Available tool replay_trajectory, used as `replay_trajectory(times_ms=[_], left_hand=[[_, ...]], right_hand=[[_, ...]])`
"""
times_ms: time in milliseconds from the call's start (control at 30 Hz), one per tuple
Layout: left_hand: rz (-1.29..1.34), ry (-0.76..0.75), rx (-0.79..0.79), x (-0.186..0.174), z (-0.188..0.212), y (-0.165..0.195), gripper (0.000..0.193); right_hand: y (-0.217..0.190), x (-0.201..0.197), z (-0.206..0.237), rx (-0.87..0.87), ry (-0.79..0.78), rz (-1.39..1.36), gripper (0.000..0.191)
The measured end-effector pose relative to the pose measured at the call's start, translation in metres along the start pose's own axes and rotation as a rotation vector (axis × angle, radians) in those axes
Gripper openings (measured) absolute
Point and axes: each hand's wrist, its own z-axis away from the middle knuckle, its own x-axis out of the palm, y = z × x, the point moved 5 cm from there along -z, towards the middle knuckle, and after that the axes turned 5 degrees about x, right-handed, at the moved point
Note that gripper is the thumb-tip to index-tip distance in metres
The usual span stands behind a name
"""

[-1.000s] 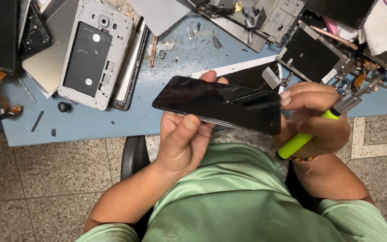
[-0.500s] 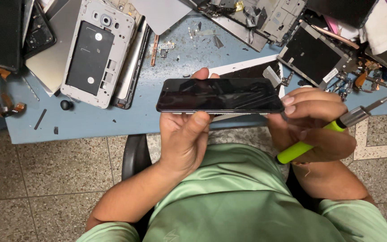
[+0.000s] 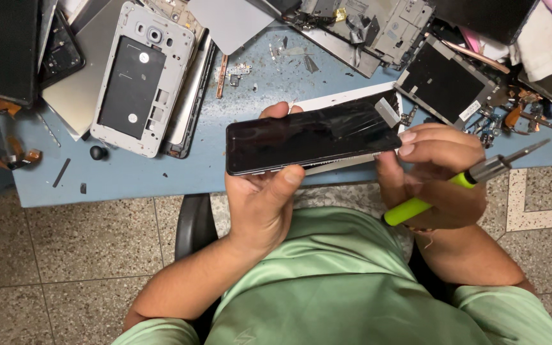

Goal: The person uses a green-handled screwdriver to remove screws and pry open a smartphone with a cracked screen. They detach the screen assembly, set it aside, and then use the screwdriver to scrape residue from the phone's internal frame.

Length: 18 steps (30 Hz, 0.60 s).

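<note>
While my left hand (image 3: 264, 201) grips the black phone (image 3: 311, 139) from below, thumb on its near edge, the phone now lies nearly level above the blue bench (image 3: 180, 176). My right hand (image 3: 439, 176) pinches its right end, fist closed round the green screwdriver (image 3: 461, 185), tip raised.

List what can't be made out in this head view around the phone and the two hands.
- Underside of the black phone: faces away from the camera.
- Left hand fingers: hidden behind the phone.
- Screwdriver handle middle: wrapped by the right hand.
- Dark panel: cut off by the left edge.
</note>
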Motion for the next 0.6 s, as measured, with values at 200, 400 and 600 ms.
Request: replay_trajectory(times_ms=[200,400,600], left_hand=[[-0.079,-0.040,0.034,0.004,0.002,0.007,0.067],[-0.055,-0.084,0.104,0.000,-0.001,0.005,0.053],[0.002,-0.052,0.078,-0.013,-0.006,0.000,0.048]], right_hand=[[0.003,0.002,0.003,0.033,0.074,-0.040,0.039],[0.030,-0.002,0.001,0.106,0.166,-0.293,0.038],[0.052,-0.013,0.016,0.537,0.181,-0.531,0.048]])
